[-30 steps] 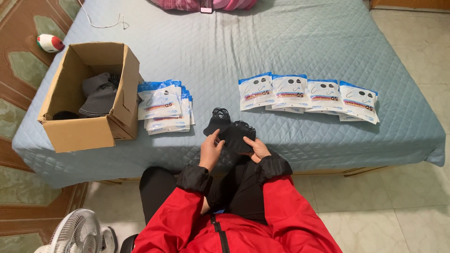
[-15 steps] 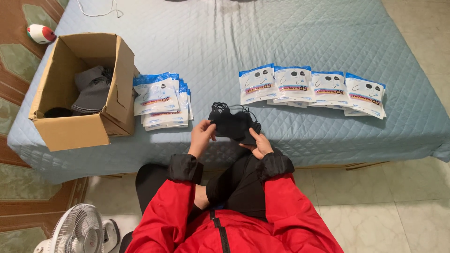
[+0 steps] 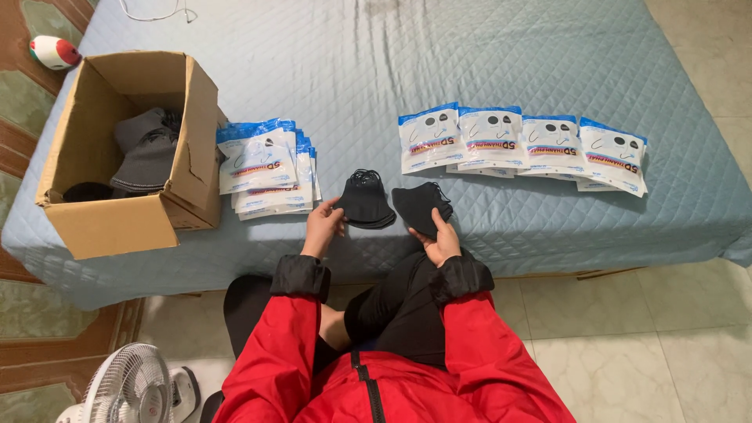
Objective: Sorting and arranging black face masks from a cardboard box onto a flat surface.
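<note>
— While both hands are low over the bed's (image 3: 470, 63) near edge, what have I got in them?

— Two stacks of black masks. My left hand (image 3: 323, 225) has its fingers closed on the left stack (image 3: 366, 202), ear loops bunched at its top. My right hand (image 3: 440, 241) grips the right stack (image 3: 421, 207) from below. Both stacks sit just above the quilt and close to each other, but apart.

— So which step would you call this?

— I judge it the splitting step: one bundle divided into two portions, neither bagged yet.

— What lies around them?

— Left of the masks, a pile of pouches (image 3: 266, 166), blue and white, leans by an open box (image 3: 117, 149) with dark cloth inside. To the right, four more pouches in a row (image 3: 521, 141) overlap one another.

— And the next move?

— As I read it, a portion wants a pouch. That calls for setting one stack down flat, so a hand is free, with the loops kept from tangling. A fan (image 3: 129, 388) stands on the floor, well apart.
</note>
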